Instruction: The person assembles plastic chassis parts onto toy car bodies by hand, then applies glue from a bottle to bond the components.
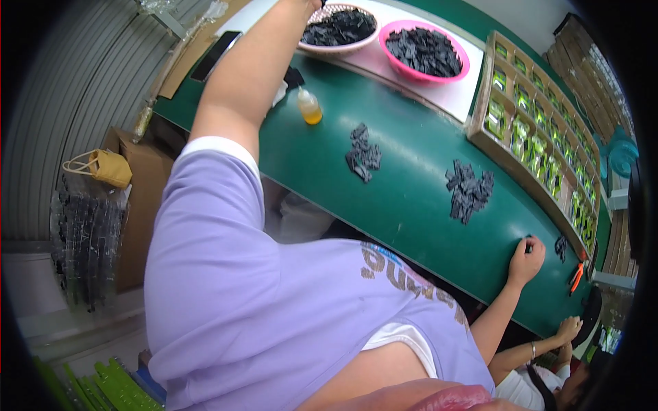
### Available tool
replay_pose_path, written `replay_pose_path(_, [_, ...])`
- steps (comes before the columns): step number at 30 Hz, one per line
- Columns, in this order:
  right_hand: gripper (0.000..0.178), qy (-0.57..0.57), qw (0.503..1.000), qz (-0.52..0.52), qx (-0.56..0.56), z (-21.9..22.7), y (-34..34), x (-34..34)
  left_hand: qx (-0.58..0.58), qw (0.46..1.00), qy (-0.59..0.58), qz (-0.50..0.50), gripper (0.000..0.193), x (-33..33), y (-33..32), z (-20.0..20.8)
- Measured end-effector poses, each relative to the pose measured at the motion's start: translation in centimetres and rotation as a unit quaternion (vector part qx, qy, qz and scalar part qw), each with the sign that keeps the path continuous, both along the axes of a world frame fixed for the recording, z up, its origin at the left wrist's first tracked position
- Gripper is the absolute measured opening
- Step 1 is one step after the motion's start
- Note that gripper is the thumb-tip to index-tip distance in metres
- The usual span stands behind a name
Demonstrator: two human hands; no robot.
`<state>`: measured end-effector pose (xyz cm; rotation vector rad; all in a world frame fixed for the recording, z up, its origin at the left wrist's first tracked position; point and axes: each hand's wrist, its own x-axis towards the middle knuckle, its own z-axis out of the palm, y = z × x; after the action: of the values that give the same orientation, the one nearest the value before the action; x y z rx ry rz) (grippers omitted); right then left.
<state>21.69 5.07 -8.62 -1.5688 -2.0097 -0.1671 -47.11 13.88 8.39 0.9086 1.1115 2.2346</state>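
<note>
My left arm stretches to the top edge, where only a sliver of my left hand shows beside a pale pink basket of black strips. Its fingers are out of the picture. At the right of the green table, my right hand is closed, fingers curled round a small black piece. Beyond that hand lies a small group of black pieces. Two loose piles of flat black pieces, one larger and one smaller, lie on the table between my hands.
A bright pink bowl of black strips stands at the back. Along the far right runs a divided cardboard tray with green packages. A bottle of amber liquid, a dark phone and orange-handled pliers lie around. Another person's hand is lower right.
</note>
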Motion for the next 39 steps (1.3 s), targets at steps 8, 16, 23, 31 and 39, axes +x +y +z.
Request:
replay_pose_path(8, [0.015, 0.028, 1.0, 0.005, -0.014, -0.2, 0.7, 0.3, -0.109, 0.963, -0.114, -0.219, 0.009, 12.2, -5.1, -1.0])
replay_pose_path(16, [0.016, 0.066, 0.997, 0.031, -0.023, -0.1, -0.1, 0.2, -0.218, 0.953, 0.107, -0.184, 0.031, 16.1, -12.5, -15.0])
replay_pose_path(23, [0.016, 0.065, 0.997, 0.028, -0.02, -0.2, -0.4, 0.4, -0.229, 0.773, 0.59, -0.028, 0.026, 18.1, -16.7, -13.6])
replay_pose_path(31, [0.016, 0.071, 0.997, 0.035, -0.021, 0.0, -0.4, 0.2, -0.158, 0.715, 0.68, -0.033, 0.028, 17.5, -17.7, -14.0])
replay_pose_path(39, [0.015, 0.087, 0.995, 0.03, -0.045, 0.8, -0.7, -1.4, -0.164, 0.683, 0.709, -0.061, 0.052, 16.7, -20.0, -12.9])
